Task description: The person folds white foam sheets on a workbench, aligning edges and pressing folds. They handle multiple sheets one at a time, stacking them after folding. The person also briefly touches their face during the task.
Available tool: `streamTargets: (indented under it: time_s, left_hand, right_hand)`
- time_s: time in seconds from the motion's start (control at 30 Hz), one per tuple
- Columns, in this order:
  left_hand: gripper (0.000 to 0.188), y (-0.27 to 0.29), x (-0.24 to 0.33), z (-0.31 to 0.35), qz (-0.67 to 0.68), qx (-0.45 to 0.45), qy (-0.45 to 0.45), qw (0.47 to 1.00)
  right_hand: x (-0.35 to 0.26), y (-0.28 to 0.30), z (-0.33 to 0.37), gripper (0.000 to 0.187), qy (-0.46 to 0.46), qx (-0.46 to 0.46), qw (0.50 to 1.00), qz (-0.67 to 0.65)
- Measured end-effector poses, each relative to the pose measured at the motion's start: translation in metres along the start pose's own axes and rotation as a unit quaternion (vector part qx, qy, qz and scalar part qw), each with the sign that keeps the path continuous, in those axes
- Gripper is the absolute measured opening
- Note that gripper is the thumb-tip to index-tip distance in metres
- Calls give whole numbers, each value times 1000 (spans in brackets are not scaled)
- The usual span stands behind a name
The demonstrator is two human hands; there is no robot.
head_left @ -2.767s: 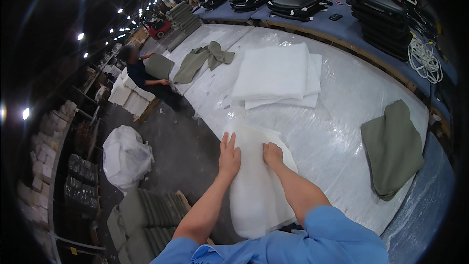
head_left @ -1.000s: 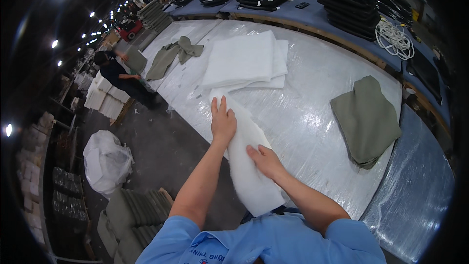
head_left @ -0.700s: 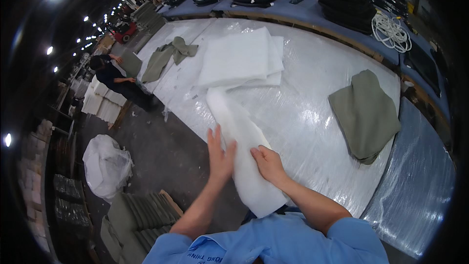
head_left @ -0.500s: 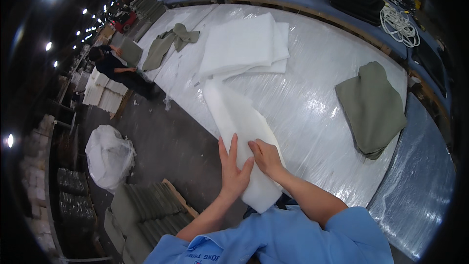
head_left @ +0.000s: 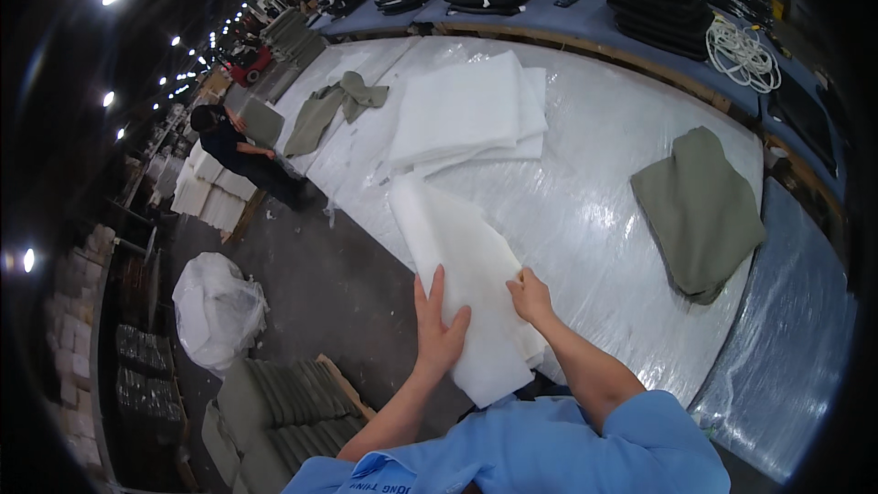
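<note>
A long folded piece of white wadding [head_left: 462, 247] slants over the near left edge of the plastic-covered table [head_left: 604, 247], its lower end against my blue shirt. My left hand [head_left: 441, 327] presses flat against the wadding's left side, fingers stretched and thumb spread. On the opposite side my right hand [head_left: 530, 297] pinches the wadding's right edge between thumb and fingers. Beyond it lies a stack of white wadding sheets [head_left: 457, 114]. A pile of folded grey-green fabric [head_left: 700, 215] rests at the table's right.
Grey-green padded pieces [head_left: 283, 412] are stacked on the lower left. A plastic-wrapped white bundle [head_left: 218, 311] stands on the floor. A co-worker [head_left: 242, 151] handles a grey-green piece at the far left. Black pads [head_left: 645, 0] and coiled white rope [head_left: 741, 55] occupy the blue back table.
My right hand has moved right, from the top of the wadding to its edge, drawing that edge outward. My left hand stays on the left side. The whole view has shifted slightly.
</note>
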State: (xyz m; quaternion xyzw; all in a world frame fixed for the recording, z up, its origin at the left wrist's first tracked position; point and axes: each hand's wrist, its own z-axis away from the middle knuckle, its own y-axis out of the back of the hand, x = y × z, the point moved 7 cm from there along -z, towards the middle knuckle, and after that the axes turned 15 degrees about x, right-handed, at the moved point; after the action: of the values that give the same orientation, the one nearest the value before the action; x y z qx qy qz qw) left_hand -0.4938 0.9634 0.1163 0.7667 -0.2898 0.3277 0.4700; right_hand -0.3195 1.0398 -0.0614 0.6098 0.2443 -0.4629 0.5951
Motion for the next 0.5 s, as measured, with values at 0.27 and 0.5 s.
streamTargets:
  time_s: [0.27,0.5]
  left_hand:
    - [79,-7,2,-1,-29,-8,-2,1000]
    - [80,-1,-2,3,-48,-3,12,999]
  right_hand:
    - [-93,16,29,28,144,-88,974,-152]
    - [-26,30,43,39,-7,-178,963,-204]
